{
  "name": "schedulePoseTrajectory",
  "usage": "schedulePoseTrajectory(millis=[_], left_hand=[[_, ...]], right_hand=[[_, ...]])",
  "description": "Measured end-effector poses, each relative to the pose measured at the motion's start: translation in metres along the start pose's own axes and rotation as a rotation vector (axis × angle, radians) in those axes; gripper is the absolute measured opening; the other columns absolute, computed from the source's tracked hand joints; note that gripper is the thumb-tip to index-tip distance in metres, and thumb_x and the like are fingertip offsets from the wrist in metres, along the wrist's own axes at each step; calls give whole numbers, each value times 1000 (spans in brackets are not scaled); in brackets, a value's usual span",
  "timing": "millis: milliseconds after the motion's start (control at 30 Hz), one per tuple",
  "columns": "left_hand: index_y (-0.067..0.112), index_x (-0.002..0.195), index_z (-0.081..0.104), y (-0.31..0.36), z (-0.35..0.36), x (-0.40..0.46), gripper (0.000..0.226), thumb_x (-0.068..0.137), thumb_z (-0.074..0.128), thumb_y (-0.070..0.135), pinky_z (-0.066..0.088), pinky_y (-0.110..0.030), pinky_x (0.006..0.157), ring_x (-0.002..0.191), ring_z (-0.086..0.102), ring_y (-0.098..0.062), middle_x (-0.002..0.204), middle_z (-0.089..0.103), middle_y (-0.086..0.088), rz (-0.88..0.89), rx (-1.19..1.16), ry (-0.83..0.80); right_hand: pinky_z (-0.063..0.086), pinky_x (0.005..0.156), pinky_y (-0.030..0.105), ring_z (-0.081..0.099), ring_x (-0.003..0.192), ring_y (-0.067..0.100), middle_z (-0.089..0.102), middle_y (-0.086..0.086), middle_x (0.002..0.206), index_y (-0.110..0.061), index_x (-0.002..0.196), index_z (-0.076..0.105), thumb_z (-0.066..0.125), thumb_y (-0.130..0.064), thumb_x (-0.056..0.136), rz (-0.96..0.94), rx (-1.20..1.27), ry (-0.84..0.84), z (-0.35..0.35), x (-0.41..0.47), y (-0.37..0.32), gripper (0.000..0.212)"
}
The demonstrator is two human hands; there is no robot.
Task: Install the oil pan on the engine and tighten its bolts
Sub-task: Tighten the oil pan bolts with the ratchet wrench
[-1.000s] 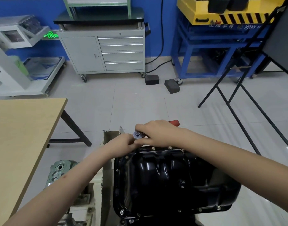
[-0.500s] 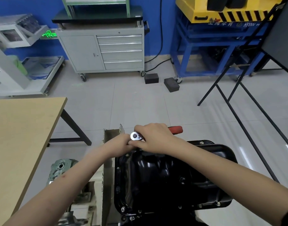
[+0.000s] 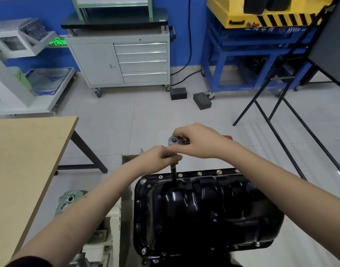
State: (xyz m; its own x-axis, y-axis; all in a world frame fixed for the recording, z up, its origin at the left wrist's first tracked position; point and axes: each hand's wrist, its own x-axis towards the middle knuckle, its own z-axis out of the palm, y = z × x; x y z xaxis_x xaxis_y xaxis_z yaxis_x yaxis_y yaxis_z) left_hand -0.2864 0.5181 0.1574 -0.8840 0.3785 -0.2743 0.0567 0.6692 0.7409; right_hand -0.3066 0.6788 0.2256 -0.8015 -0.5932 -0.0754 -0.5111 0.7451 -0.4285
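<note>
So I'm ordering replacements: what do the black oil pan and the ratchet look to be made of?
The glossy black oil pan looks like stamped sheet metal, painted or coated: ribbed, with sharp reflections. The ratchet's round silver head looks like polished steel; its red grip, mostly hidden, may be plastic or rubber.

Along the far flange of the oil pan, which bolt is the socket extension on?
The third bolt from the far-left corner: the extension comes down on the oil pan flange there, hiding it, between the exposed bolts at and.
</note>
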Motion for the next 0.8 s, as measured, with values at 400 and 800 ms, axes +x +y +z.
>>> schedulePoseTrajectory(millis=[400,800], left_hand=[[-2,89,60,7,18,14,39,92,50,36,36,-29,62,67,42,-16,71,52,-12,-17,21,-25],[1,74,52,6,23,13,39,92,48,35,29,-19,51,55,33,-10,61,41,-1,-22,71,-69]], right_hand=[[30,52,23,44,62,3,48,-13,63,-23,90,58,51,-57,82,49,-42,-34,7,-10,20,36],[33,54,24,44,61,3,47,-13,63,-24,91,57,53,-54,84,17,-44,-83,12,-14,23,31]])
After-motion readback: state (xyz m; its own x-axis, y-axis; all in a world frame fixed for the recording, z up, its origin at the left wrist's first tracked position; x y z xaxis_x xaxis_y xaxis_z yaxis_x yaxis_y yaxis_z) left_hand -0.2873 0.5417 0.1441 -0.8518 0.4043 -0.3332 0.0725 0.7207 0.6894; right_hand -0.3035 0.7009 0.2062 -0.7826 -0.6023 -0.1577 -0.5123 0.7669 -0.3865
